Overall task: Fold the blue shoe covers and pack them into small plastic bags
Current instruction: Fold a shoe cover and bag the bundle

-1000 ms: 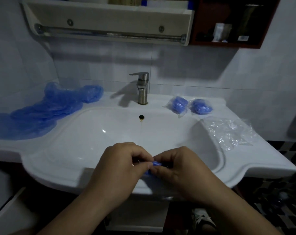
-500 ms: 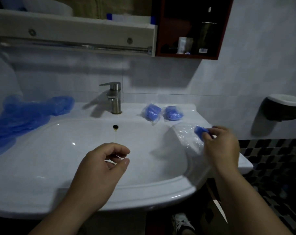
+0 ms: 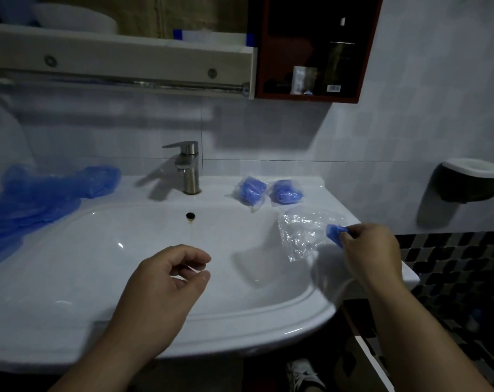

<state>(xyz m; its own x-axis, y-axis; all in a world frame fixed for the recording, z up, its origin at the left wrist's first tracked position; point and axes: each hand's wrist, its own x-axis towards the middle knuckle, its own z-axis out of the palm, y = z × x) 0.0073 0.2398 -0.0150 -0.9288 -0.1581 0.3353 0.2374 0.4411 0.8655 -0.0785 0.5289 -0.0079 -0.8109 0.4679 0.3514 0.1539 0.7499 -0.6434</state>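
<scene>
— What does the right grip have?
— Its fingertips pinch a small folded shoe cover. Only the blue end poking out leftward shows, the rest is hidden behind the fingers.
— And the bags?
— A crumpled heap of clear plastic bags lies on the sink just left of that grip. I cannot tell whether the cover touches it.
— The left grip?
— Loosely curled over the basin, holding nothing.
— Anything else?
— Two packed bags sit beyond the right grip. The loose shoe covers, far left of the left grip, are cut off by the frame edge.
</scene>
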